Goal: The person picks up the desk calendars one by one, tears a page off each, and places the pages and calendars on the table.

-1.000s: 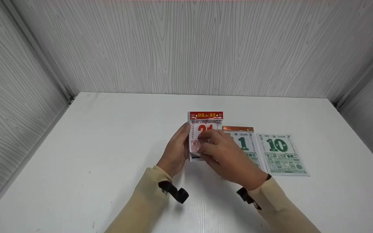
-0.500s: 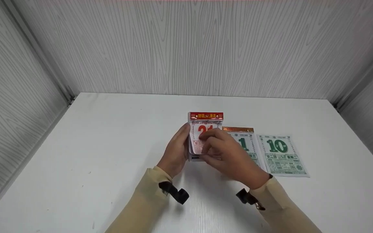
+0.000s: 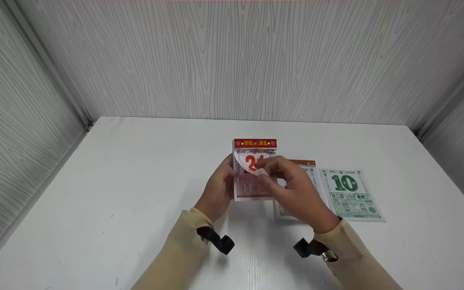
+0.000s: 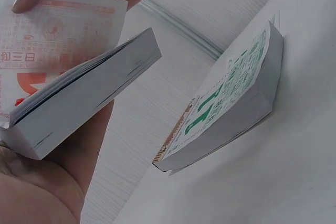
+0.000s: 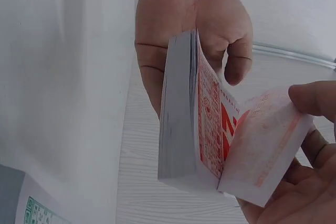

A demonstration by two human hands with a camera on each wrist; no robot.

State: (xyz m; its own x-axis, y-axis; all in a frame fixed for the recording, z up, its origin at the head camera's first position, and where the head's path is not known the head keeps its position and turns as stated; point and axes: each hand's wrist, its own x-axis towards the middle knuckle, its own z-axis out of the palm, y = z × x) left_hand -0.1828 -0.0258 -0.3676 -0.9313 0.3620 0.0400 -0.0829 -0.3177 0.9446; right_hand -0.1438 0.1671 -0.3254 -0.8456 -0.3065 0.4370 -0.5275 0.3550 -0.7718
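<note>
A tear-off calendar [image 3: 254, 188] with a red header strip and a big red 21 is held up over the table. My left hand [image 3: 217, 191] grips it by its left side, and the right wrist view shows the thick block of pages [image 5: 177, 108] lying against that palm. My right hand [image 3: 298, 191] pinches the lower edge of the top sheet [image 5: 268, 142] between thumb and fingers. That thin sheet curls up and away from the block, its red print showing through the back. Beneath it another page with red print is exposed.
Behind my right hand, a second thick calendar [image 4: 226, 100] with green print and an orange-gold header lies on the white table [image 3: 115, 193]. To its right lies a third one [image 3: 353, 195] with a green 10. Grey wood-grain panels [image 3: 232, 60] enclose the back and sides.
My right hand has raised the top sheet's lower edge upward, bending it off the block and uncovering the page below. The left hand keeps its grip on the calendar in nearly the same place.
</note>
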